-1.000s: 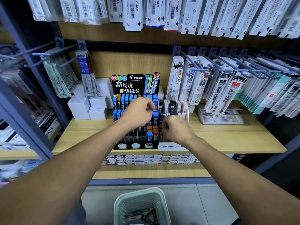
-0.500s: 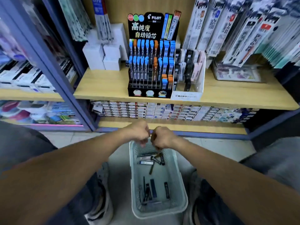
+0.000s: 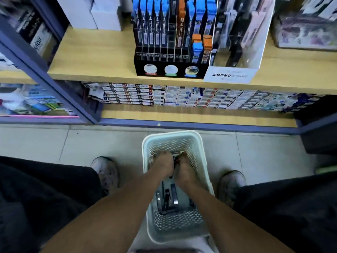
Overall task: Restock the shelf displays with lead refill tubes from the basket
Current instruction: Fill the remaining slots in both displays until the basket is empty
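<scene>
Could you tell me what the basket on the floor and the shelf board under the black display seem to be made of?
The basket looks like pale moulded plastic with a dull sheen: its walls are a regular perforated lattice under a smooth rolled rim. The shelf board looks like light wood or a wood-grain laminate, matte, with faint grain lines; which one cannot be told from here.

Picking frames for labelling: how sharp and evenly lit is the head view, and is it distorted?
Head view: motion-smeared toward the edges, sharper mid-frame, where the MONO display print reads; wide-angle bowing bends the shelf edge; dim bluish light; inside the basket, both hands' fingers are too dark to read.
</scene>
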`<control>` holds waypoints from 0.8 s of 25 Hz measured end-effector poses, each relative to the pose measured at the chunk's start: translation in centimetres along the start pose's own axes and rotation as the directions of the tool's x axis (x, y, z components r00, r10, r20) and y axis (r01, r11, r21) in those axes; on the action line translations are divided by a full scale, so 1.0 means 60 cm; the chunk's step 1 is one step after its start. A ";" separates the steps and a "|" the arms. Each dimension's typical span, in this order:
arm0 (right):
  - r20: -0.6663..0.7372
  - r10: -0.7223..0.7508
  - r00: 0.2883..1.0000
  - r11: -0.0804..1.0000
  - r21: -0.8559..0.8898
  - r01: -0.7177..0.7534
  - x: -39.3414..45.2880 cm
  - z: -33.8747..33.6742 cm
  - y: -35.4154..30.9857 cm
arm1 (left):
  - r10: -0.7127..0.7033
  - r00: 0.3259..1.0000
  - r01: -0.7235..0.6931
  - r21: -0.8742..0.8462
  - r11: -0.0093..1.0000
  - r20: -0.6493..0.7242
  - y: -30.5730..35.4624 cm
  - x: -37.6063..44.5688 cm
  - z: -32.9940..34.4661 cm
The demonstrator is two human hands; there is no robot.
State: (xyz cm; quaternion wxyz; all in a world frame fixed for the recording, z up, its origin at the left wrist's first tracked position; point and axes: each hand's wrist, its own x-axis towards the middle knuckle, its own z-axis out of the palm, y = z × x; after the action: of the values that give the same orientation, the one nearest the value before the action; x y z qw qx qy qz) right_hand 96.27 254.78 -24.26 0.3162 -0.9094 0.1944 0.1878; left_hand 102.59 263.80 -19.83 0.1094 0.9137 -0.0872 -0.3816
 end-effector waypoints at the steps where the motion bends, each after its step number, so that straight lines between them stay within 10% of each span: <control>1: 0.033 -0.019 0.999 0.999 -0.047 0.021 0.007 0.012 0.008 | 0.007 1.000 -0.007 0.022 1.000 0.001 -0.002 0.012 0.011; 13: -0.089 -0.097 0.991 0.978 -0.191 0.079 0.034 0.064 0.030 | 0.021 0.990 -0.002 0.139 0.990 -0.140 -0.007 0.040 0.075; 20: -0.067 -0.008 0.998 0.981 -0.195 -0.005 0.019 0.065 0.020 | -0.173 0.963 0.150 -0.122 0.981 -0.208 -0.007 0.039 0.090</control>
State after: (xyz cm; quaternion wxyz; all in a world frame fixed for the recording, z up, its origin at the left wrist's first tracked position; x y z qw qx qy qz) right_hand 95.79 256.14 -28.21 0.2190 -0.9420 0.1849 0.1747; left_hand 100.36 262.94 -25.23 0.1347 0.9469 0.0202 -0.2912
